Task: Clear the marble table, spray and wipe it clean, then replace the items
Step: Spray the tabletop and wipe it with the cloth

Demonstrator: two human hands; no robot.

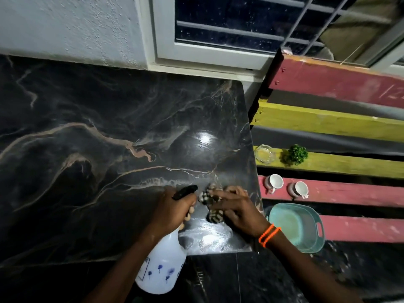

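The black marble table [105, 149] with pale veins fills the left and middle. My left hand [175, 211] grips the neck of a white spray bottle [162, 267] with a black nozzle, held over the table's near right corner. My right hand [238, 208] presses a black-and-white checked cloth [209, 206] onto the marble close to the nozzle. A wet, shiny patch lies just in front of the cloth. Off the table, on the bench slats to the right, stand a glass ashtray [264, 154], a small green plant [295, 154] and two white cups [276, 182] [300, 189].
A bench of red and yellow slats [349, 123] stands to the right of the table. A teal plastic basin [299, 226] rests on its lower red slat. A white wall and a barred window [229, 29] lie behind. Dark tiled floor shows below the table edge.
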